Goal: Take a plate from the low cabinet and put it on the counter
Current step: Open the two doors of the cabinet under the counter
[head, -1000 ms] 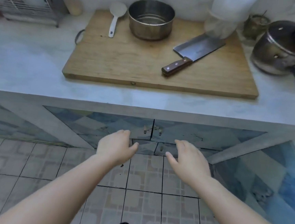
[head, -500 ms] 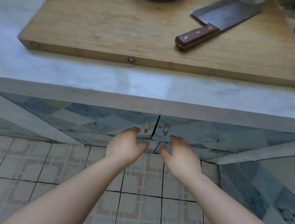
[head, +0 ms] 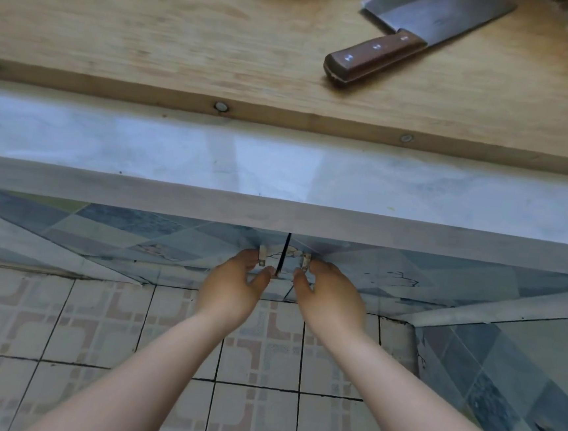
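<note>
Since the earlier frames both hands have moved forward from hovering over the floor tiles to the two small metal handles at the seam of the low cabinet's two doors, still nearly closed. The left hand curls loosely at the left handle and the right hand at the right handle, touching them; a firm grip cannot be told. No plate shows; one cleaver lies on one cutting board on the counter.

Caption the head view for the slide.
Both hands, left hand and right hand, reach the low cabinet door handles under the counter.
</note>
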The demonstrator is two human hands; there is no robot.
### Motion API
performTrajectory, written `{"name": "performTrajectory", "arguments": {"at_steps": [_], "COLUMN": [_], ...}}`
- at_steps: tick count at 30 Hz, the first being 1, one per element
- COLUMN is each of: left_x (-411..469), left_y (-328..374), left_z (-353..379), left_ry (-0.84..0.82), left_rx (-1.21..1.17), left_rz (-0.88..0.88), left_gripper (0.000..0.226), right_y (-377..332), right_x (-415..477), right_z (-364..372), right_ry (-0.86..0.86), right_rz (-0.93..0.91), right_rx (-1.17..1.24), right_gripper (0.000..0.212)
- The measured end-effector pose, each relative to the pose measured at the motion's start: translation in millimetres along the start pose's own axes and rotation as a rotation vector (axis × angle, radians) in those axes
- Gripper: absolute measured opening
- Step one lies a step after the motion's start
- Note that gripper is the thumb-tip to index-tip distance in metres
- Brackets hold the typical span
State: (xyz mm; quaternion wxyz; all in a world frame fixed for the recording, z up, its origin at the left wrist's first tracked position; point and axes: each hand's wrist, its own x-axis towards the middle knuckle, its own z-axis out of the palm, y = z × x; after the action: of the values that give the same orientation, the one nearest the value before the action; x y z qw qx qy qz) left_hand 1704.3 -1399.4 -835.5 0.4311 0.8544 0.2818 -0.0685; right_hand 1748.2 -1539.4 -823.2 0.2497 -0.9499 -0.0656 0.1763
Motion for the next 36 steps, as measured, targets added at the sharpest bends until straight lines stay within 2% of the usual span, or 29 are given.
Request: {"name": "performTrajectory", "arguments": {"at_steps": [9, 13, 18, 22, 30, 36], "left_x": [-24, -42, -68, -89, -131, -163], "left_y": [-10, -17, -26, -38, -64, -92], "left_z": [0, -2, -7, -8, -23, -40], "left_ry": [-0.011, -0.047, -0.057, -0.046, -0.079, -0.036], "left_rx": [0.074, 0.089, 0.106, 0.042, 0.002, 0.024], "left_rz": [0.003, -0.008, -0.017, -0.062, -0.07, -0.043], "left_gripper": [0.044, 0.05, 0.046, 0.048, 0.034, 0.011], "right_y": [1, 8, 25, 41, 72, 88], "right_x": [-21, -40, -73, -100, -153, -190], "right_z": [-3, -4, -4, 0, 7, 10], "right_ry": [0.003, 0.007, -0.002, -0.004, 0.023, 0.086], "right_rz": [0.08, 0.062, 0.044, 0.05, 0.126, 0.2], "right_rx": [0.022, -0.014, -0.009, 0.008, 0.014, 0.039], "right_gripper": [0.04, 0.034, 0.032, 0.03, 0.028, 0.03]}}
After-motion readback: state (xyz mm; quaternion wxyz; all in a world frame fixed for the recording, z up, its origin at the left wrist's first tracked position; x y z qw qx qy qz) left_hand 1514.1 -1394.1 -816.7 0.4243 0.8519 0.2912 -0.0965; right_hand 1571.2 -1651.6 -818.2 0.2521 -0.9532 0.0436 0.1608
